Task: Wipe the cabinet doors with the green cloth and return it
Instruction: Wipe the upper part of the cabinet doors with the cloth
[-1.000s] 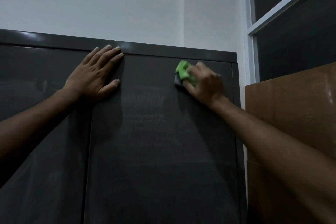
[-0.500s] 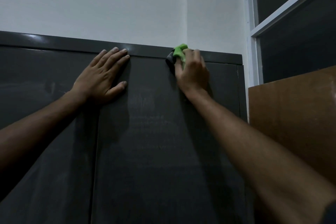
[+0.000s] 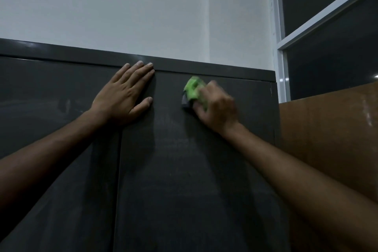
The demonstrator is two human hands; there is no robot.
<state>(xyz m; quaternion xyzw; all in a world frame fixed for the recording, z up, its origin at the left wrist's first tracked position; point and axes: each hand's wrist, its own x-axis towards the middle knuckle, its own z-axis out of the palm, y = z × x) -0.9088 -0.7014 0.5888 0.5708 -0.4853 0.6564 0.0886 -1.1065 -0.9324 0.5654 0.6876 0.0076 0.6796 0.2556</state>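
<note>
Near the top of the right door (image 3: 194, 170) we see the right hand (image 3: 218, 108) gripping the cloth (image 3: 193, 90), its fingers curled round the bunched green fabric and pressing it against the dark panel. The hand is blurred, so we cannot make out each finger, but the cloth pokes out from its upper left side, with a darker grey fold showing at its lower left edge. The cloth sits just below the cabinet's top rail (image 3: 225, 70), touching the door. The left hand (image 3: 124, 96) lies flat on the cabinet with its fingers straight and together, thumb spread to the side, holding nothing; its palm covers the seam between the left door (image 3: 51, 118) and the right one, and its fingertips reach the rail. The two hands are near each other but apart. A white wall (image 3: 122, 6) rises behind the cabinet, a window frame (image 3: 283, 57) stands to the right, and a brown board (image 3: 331, 133) sits just beside the cabinet's right edge.
</note>
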